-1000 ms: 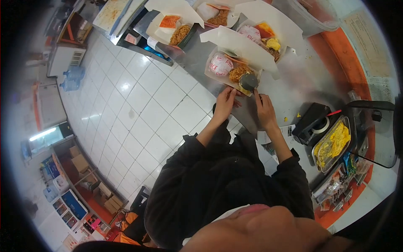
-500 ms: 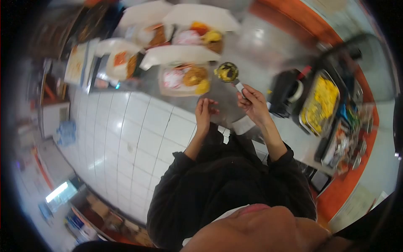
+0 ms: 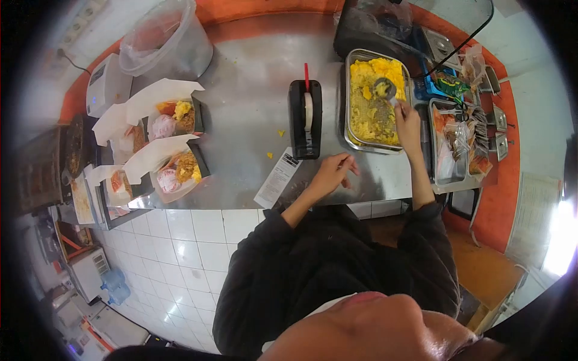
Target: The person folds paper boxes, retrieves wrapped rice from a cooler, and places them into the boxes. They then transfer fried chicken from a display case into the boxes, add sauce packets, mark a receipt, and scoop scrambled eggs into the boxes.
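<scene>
My right hand [image 3: 407, 126] grips the handle of a round-bowled scoop [image 3: 385, 90], whose bowl rests among scrambled egg [image 3: 368, 120] in a metal tray [image 3: 347, 90]. The egg lies thicker at the tray's far end, and a perforated base shows through nearer me. Above the counter's front edge is my left hand [image 3: 332, 174], empty, its fingers loosely bent and apart. A printed paper slip [image 3: 277, 178] and a black tape dispenser [image 3: 305, 123] are close to it.
Several paper food boxes [image 3: 165, 162] with wrapped and fried food stand open on the left. Behind them are a plastic tub [image 3: 171, 45] and a white device [image 3: 107, 87]. A second metal tray [image 3: 447, 171] with sachets sits at the right.
My view has turned from the boxes to the egg tray. The scoop in my right hand has gone from near the boxes into the tray. My left hand has moved along too.
</scene>
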A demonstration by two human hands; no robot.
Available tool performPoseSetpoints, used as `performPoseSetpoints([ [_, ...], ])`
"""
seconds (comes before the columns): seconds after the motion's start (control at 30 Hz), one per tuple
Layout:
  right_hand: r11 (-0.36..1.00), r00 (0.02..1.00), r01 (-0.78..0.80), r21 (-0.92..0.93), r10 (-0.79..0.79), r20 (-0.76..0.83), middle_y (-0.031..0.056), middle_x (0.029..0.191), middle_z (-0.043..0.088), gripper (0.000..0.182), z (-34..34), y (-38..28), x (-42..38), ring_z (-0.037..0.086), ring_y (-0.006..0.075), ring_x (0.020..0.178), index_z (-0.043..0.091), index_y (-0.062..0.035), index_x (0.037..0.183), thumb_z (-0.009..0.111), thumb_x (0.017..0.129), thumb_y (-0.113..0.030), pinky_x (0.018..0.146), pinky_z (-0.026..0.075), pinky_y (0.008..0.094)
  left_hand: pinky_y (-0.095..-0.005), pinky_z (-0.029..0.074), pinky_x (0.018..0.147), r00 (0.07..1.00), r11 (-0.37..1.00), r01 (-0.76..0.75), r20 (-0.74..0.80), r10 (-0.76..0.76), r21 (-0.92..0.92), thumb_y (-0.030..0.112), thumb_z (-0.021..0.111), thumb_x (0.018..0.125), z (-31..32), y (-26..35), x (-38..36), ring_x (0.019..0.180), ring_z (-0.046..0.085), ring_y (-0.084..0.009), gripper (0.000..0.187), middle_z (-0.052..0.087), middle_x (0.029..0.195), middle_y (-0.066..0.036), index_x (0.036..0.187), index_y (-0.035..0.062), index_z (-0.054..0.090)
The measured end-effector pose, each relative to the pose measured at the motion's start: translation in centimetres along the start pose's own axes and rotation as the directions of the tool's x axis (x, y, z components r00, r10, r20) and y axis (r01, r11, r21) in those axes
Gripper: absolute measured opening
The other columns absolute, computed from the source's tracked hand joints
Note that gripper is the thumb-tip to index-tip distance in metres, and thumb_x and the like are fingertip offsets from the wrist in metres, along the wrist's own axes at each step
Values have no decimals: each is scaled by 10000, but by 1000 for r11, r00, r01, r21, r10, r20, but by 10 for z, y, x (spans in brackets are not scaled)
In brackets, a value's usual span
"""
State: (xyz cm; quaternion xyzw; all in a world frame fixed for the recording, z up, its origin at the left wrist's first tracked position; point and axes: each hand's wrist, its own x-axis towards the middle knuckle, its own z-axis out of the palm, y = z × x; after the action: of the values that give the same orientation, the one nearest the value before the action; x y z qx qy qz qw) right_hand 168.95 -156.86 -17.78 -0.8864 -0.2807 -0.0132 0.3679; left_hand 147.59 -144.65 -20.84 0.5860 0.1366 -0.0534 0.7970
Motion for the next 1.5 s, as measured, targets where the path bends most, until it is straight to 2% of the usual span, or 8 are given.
performPoseSetpoints([
  [0.23,264,716,653,-709,-520,466,75,635,609,326,64,18,52,611,187,542,570,39,1043,531,770,-133,430,463,322,-269,501,444,978,978,53,-185,-91,-202,267,365,968,24,-21,56,461,591,-184,346,633,797,-137,951,-56,490],
  [0.57,361,404,903,-233,-528,747,130,712,617,365,1,-4,-20,621,231,583,525,107,1064,522,747,-76,483,474,322,-276,512,444,962,971,-62,-274,-3,-229,246,333,978,34,-28,60,476,595,-195,360,630,754,-144,911,-69,493],
  [0.7,934,576,344,98,-292,764,125,694,606,219,-4,19,-3,622,237,733,623,19,971,539,839,-134,635,482,357,-269,510,440,971,981,-45,-238,-2,-189,231,335,978,30,-26,58,492,598,-184,343,622,749,-144,909,-64,497],
  [0.93,703,494,-635,320,51,868,-30,731,558,302,-12,62,10,446,76,610,583,-9,1112,487,931,-231,541,382,214,-266,511,443,980,980,2,-195,-42,-200,244,357,973,23,-20,57,508,597,-181,330,608,760,-148,939,-56,490],
  [1.03,969,770,-133,208,-31,637,-6,720,595,287,-39,37,11,540,146,591,572,-23,1106,496,913,-222,527,430,276,-265,513,447,964,973,-31,-265,-31,-230,245,385,966,21,-18,51,540,605,-174,312,608,761,-144,950,-48,492],
  [1.17,801,700,520,-297,-201,685,170,730,614,243,-34,35,-15,626,310,633,560,-31,1013,506,777,-57,544,497,394,-270,530,472,959,980,-100,-281,49,-173,221,423,953,12,-24,55,607,614,-166,276,612,777,-137,940,-43,504],
  [1.3,612,652,750,-252,-618,439,151,619,581,247,4,0,-62,630,284,637,527,-24,1012,503,769,-63,538,503,398,-269,542,496,959,994,-67,-279,41,-85,175,433,948,15,-3,49,627,616,-161,239,616,786,-128,908,-47,514],
  [1.5,856,611,513,69,-421,671,135,612,556,231,-5,-12,-27,603,214,567,574,-9,1011,526,795,-77,492,459,343,-270,538,486,953,988,-112,-294,76,-107,138,430,943,15,-12,52,639,625,-158,221,615,773,-128,886,-59,514],
])
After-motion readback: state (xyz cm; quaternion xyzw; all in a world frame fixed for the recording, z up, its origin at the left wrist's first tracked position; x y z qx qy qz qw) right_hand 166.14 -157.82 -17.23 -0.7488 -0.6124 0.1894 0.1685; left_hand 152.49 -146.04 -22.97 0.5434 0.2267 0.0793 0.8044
